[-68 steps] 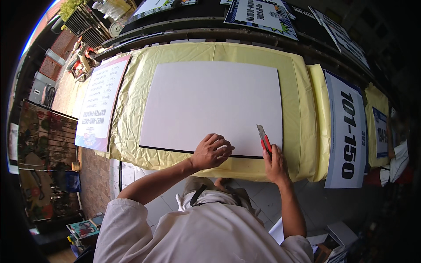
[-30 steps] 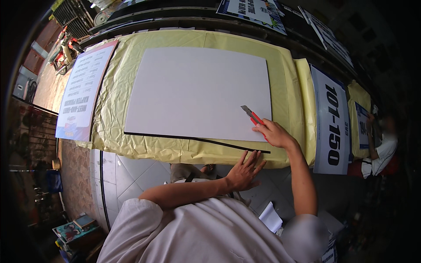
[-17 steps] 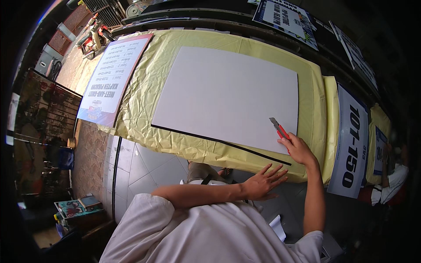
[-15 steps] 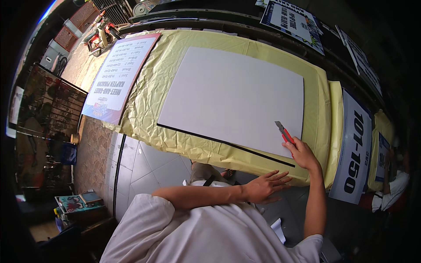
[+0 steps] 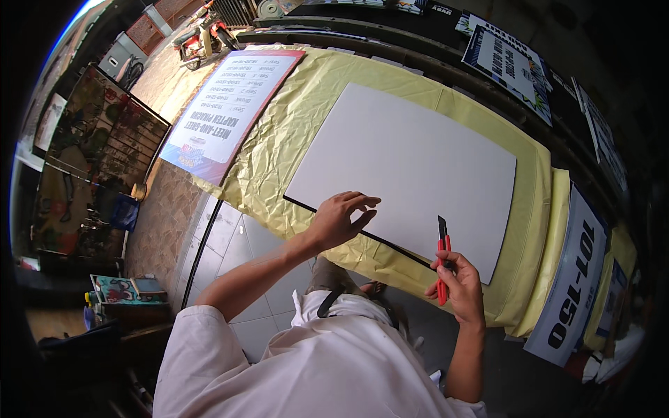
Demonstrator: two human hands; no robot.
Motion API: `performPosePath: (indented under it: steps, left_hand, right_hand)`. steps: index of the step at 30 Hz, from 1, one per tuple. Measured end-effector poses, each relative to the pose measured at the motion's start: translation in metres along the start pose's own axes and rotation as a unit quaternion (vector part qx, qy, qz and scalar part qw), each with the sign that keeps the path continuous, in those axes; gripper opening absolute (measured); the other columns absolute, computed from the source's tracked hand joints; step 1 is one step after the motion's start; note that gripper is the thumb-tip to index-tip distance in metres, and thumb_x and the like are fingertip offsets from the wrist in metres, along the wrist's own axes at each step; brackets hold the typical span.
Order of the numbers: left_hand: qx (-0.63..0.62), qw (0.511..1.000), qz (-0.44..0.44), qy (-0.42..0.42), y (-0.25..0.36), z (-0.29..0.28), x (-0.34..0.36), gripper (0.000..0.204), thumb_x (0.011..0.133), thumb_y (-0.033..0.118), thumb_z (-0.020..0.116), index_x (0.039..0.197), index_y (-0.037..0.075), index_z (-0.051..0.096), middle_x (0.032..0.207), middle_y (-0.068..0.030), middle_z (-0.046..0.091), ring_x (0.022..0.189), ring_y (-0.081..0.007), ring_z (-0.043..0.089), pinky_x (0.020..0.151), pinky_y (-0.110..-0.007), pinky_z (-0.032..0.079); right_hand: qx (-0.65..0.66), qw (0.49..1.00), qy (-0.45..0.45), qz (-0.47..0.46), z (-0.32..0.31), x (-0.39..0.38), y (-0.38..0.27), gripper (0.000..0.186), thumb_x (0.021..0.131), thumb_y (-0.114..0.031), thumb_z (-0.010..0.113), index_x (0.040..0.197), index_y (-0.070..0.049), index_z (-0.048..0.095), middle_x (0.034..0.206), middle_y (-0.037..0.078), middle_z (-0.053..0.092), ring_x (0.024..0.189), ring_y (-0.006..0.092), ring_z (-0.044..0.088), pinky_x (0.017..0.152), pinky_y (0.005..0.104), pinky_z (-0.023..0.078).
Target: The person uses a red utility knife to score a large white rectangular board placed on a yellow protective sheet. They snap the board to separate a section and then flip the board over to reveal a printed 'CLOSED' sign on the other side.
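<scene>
My left hand (image 5: 341, 219) is open, fingers curved and apart, over the near left part of the white board (image 5: 404, 160); whether it touches the surface I cannot tell. My right hand (image 5: 458, 285) is closed on a red utility knife (image 5: 442, 275), held upright in the picture with its blade pointing away from me, at the board's near right corner. The board lies on crumpled yellow sheeting (image 5: 265, 195). A thin black strip (image 5: 397, 247) runs along the board's near edge, partly hidden by my left hand.
Printed signs lie at the left (image 5: 230, 104), right (image 5: 568, 279) and beyond on a dark rack (image 5: 505, 70). A co-worker's white sleeve (image 5: 620, 348) shows at the far right. A motorbike (image 5: 202, 42) stands outside; beside me are a tiled floor (image 5: 230, 258) and stacked items (image 5: 125, 299).
My left hand has moved up and leftward to the board's near edge. My right hand has drawn the knife lower and turned it more upright. The view has rotated.
</scene>
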State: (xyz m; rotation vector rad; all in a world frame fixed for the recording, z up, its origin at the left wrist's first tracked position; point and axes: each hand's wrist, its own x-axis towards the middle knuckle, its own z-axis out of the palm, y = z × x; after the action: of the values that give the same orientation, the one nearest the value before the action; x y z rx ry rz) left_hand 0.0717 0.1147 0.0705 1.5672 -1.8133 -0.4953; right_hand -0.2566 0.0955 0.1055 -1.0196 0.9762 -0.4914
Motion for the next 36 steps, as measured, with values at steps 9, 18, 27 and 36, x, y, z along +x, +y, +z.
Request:
performPosePath:
  steps: [9, 18, 27, 36]
  left_hand:
    - [0.243, 0.867, 0.341, -0.270, -0.094, -0.033, 0.101, 0.054, 0.103, 0.042, 0.060, 0.152, 0.022, 0.050, 0.156, -0.0122, 0.045, 0.141, -0.0315, 0.047, 0.113, -0.048, 0.046]
    - [0.117, 0.722, 0.564, -0.383, -0.110, 0.005, 0.147, 0.071, 0.101, 0.068, 0.046, 0.161, 0.031, 0.038, 0.175, -0.0100, 0.010, 0.161, -0.0333, 0.009, 0.130, -0.055, 0.013]
    - [0.031, 0.717, 0.586, -0.377, -0.139, 0.040, 0.135, 0.070, 0.102, 0.065, 0.042, 0.162, 0.029, 0.036, 0.175, -0.0085, 0.011, 0.162, -0.0290, 0.004, 0.131, -0.055, 0.000]
    - [0.058, 0.713, 0.583, -0.384, -0.140, 0.035, 0.137, 0.068, 0.105, 0.063, 0.036, 0.164, 0.029, 0.032, 0.175, -0.0071, 0.011, 0.162, -0.0272, 0.004, 0.132, -0.051, 0.000]
  right_hand:
    - [0.063, 0.975, -0.178, -0.120, 0.074, 0.002, 0.004, 0.082, 0.084, 0.021, 0.033, 0.161, -0.008, 0.038, 0.145, 0.022, 0.057, 0.121, 0.0278, 0.068, 0.096, 0.0369, 0.059]
    - [0.063, 0.992, 0.007, -0.109, 0.206, 0.019, 0.034, 0.075, 0.086, 0.020, 0.055, 0.154, -0.009, 0.049, 0.137, 0.017, 0.065, 0.122, 0.0244, 0.068, 0.094, 0.0343, 0.059]
    - [-0.507, 0.837, 0.181, -0.104, 0.312, 0.068, 0.003, 0.029, 0.090, -0.011, 0.071, 0.118, -0.011, 0.061, 0.119, 0.013, 0.056, 0.082, 0.0238, 0.072, 0.061, 0.0340, 0.062]
    - [-0.422, 0.867, 0.244, -0.102, 0.392, 0.119, 0.024, 0.025, 0.093, -0.005, 0.063, 0.116, -0.002, 0.053, 0.137, 0.026, 0.050, 0.112, 0.0391, 0.066, 0.075, 0.0434, 0.061]
